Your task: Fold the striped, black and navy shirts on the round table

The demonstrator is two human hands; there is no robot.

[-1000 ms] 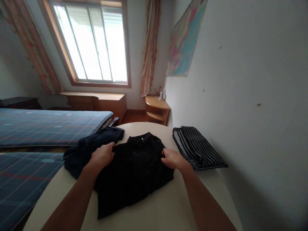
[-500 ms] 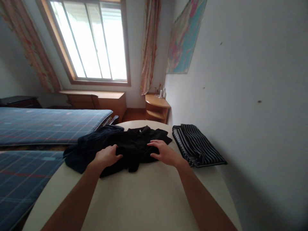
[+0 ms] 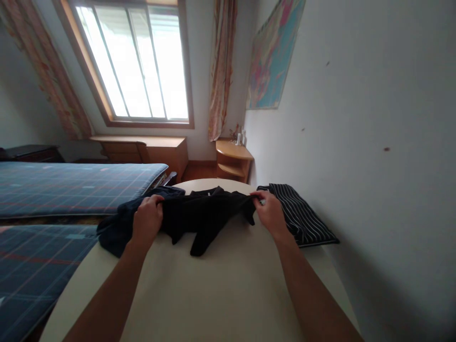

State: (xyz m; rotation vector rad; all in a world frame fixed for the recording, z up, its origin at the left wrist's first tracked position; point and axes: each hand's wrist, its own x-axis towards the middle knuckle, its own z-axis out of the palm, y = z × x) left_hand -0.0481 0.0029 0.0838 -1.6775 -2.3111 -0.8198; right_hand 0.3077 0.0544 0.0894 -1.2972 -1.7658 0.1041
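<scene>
A black collared shirt (image 3: 204, 213) is stretched between my two hands, its near side lifted and its lower folds hanging onto the pale round table (image 3: 213, 294). My left hand (image 3: 148, 216) pinches the shirt at its left end. At the right end my right hand (image 3: 269, 209) grips it between thumb and fingers. Dark blue clothing (image 3: 119, 228) lies bunched left of the shirt, partly behind my left hand. Just beyond my right hand rests a folded black garment with white stripes (image 3: 306, 218), its left side partly covered by that hand.
Beds with blue plaid mattresses (image 3: 71, 190) stand along the left. A wooden desk with a chair (image 3: 124, 151) sits under the window, and a corner shelf (image 3: 233, 151) is behind the table. The white wall (image 3: 374, 213) runs close along the right.
Both hands have closed on the black shirt, moved farther apart and raised its edge. The shirt, lying on the table before, is now pulled taut between them.
</scene>
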